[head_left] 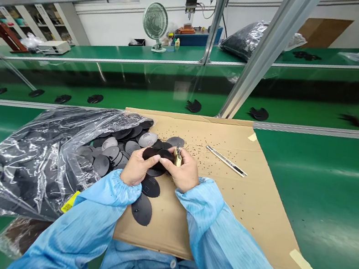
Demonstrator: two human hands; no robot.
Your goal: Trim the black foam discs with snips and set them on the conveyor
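My left hand (135, 168) and my right hand (182, 170) hold a black oval plastic disc (158, 155) between them above a cardboard sheet (222, 207). The right hand also grips a small brass-coloured tool (178, 157) at the disc's edge, its tip hidden by my fingers. Several grey and black discs (110, 152) spill from a clear plastic bag (36, 160) just left of my left hand. Two loose black discs (142, 209) lie below my wrists. A metal-bodied utility knife (226, 160) lies to the right of my right hand, out of reach of my fingers.
Small black crumbs are scattered over the cardboard, which rests on a green workbench (320, 201). An aluminium rail (270, 53) rises ahead. Black parts lie on a green shelf (139, 85) beyond, with a desk fan (155, 23) and a black bag (251, 40) farther back.
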